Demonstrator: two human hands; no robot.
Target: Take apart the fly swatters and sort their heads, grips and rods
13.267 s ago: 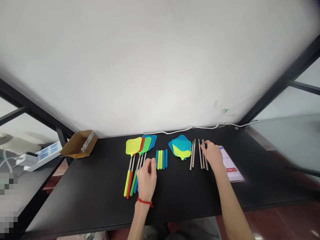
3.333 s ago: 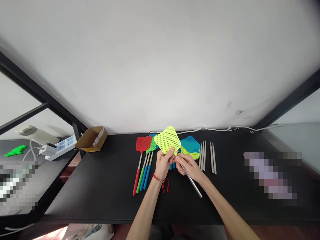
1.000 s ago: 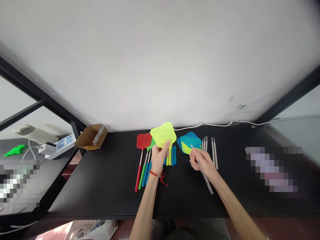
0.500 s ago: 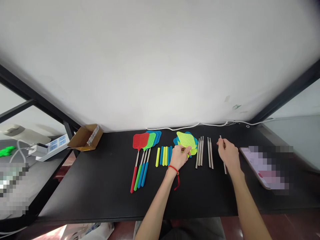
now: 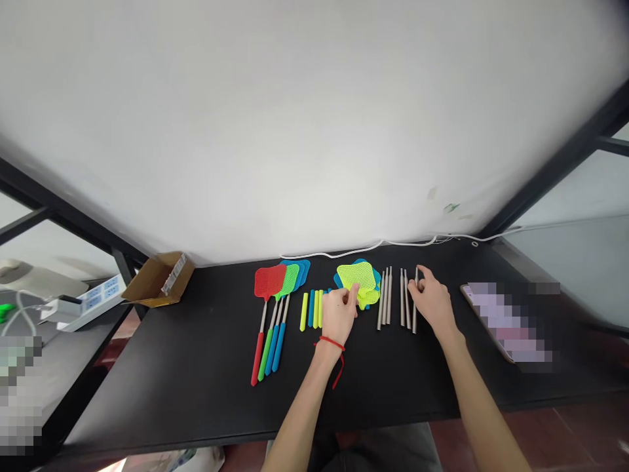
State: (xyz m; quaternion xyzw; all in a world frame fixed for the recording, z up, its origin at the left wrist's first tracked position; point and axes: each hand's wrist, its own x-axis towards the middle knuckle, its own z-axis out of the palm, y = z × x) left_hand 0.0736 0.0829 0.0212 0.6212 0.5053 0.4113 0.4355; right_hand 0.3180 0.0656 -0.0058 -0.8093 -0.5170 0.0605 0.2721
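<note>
My left hand (image 5: 339, 316) is down on a stack of loose fly swatter heads (image 5: 358, 283), fingers clenched over its near edge, just right of centre on the black table (image 5: 147, 373). A yellow-green head lies on top and blue shows beneath; I can't count how many are in the stack. My left forearm angles up from the near edge, with a red string bracelet (image 5: 329, 342) on the wrist, its tail hanging loose.

My right hand (image 5: 430, 303) is further right, angled in from the near right, fingers curled around the far end of one steel rod (image 5: 415, 308). That rod is one of six lying lengthwise: three in a group just right of the stack, three in a second group beside my right hand.

Left of my left hand, I count four loose plastic handle sleeves (image 5: 311, 309), yellow and blue, with more partly hidden behind my hand. Further left lie four assembled fly swatters (image 5: 270, 334): one red, one green, two blue, with their heads fanned together.

A cardboard box (image 5: 158, 280) sits at the far left corner, and a blurred phone (image 5: 506, 321) lies at the right.
</note>
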